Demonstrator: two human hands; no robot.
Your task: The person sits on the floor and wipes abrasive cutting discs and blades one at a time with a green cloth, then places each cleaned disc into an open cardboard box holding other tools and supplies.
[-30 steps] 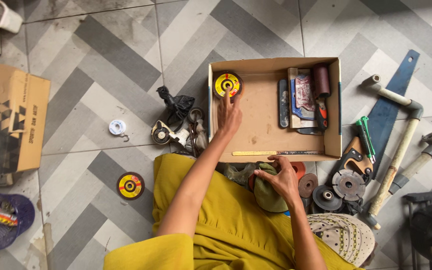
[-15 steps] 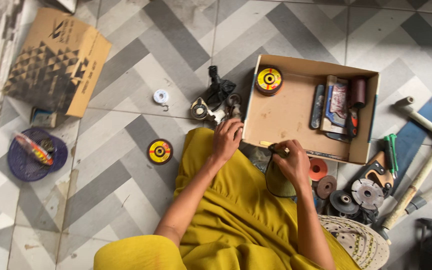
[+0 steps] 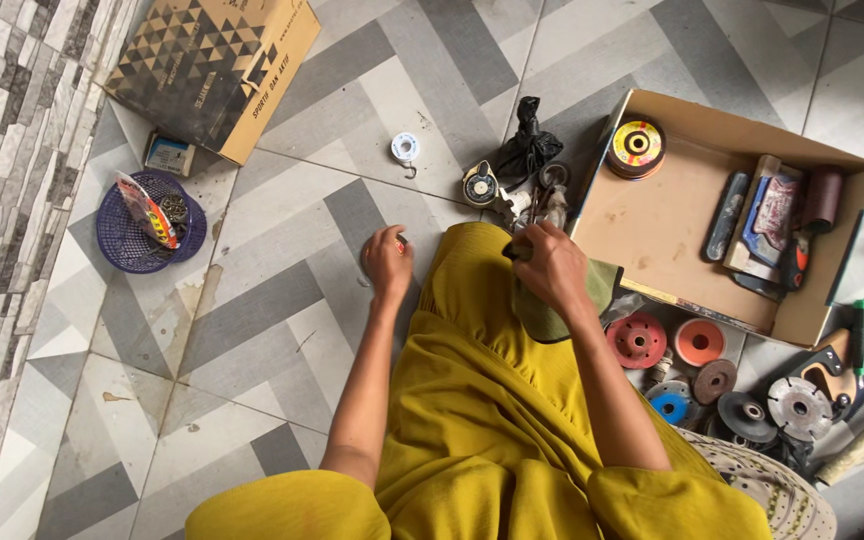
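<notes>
- Up close, from my remote seat: a person in a yellow garment (image 3: 472, 440) sits on the tiled floor (image 3: 252, 300), both arms reaching forward.
- The left hand (image 3: 389, 262) lies knuckles-up on a grey tile with the fingers curled down. Only a sliver of something shows at its fingertips, and I cannot tell whether the hand grips it or merely covers it.
- The right hand (image 3: 552, 265) is closed around a green cloth (image 3: 557, 310), which is bunched over the lap just beside the near corner of the box.
- I judge the green cloth to be light, soft and limp. It will sag rather than hold its shape, so a gathered fold pinched in the fist is the sure grip. It is neither slippery nor fragile.
- Just right of the lap, a red disc (image 3: 637, 340) and an orange disc (image 3: 700, 341) lie flat on the floor among darker wheels.
- Beyond the hands stands an open cardboard box (image 3: 712, 112), with a yellow-labelled disc (image 3: 636, 147) in its far left corner and hand tools along its right side.
- Farther left are a black bag (image 3: 527, 145), a white tape roll (image 3: 405, 148), a purple basket (image 3: 117, 250) and a brown carton (image 3: 217, 60).
</notes>
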